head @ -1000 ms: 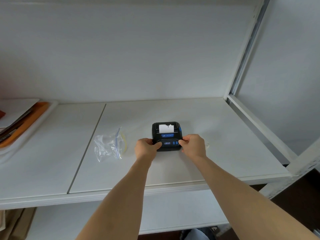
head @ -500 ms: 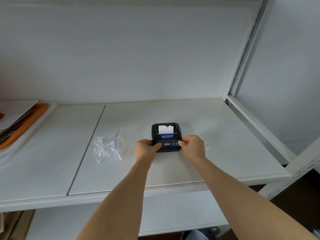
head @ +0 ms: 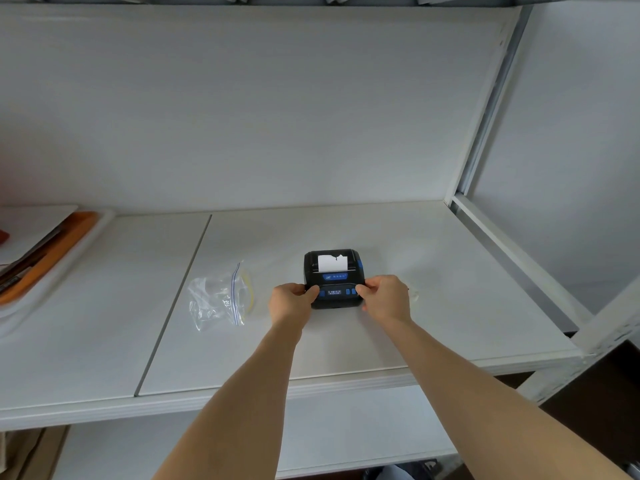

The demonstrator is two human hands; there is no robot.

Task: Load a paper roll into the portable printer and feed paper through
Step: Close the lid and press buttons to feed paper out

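The portable printer (head: 333, 279) sits on the white shelf (head: 346, 344), a little right of the middle and about halfway between the near edge and the back wall. It is a black box with blue trim. A short tongue of white paper (head: 332, 263) stands out of the slot on its far half, its top edge ragged with a small notch. Below the slot is a blue label with pale writing, and nearer still a small display strip with blue buttons on either side; the characters on both are too small to read.

The left hand (head: 292, 303) grips the printer's near left corner, fingers curled round the side and thumb lying on the top face beside the display. The right hand (head: 384, 297) grips the near right corner the same way, thumb on top next to the blue buttons.

To the left of the printer, apart from it, lies a crumpled clear zip bag (head: 218, 299) with a blue line along its seal and a yellowish strip at its right edge.

The shelf is made of two white boards meeting at a dark seam (head: 173, 303) just left of the bag. At the far left edge a white tray (head: 74, 251) holds flat orange and dark items. A pale wall backs the shelf, a white metal upright (head: 485, 109) and rail frame the right side, and a lower shelf shows beneath.
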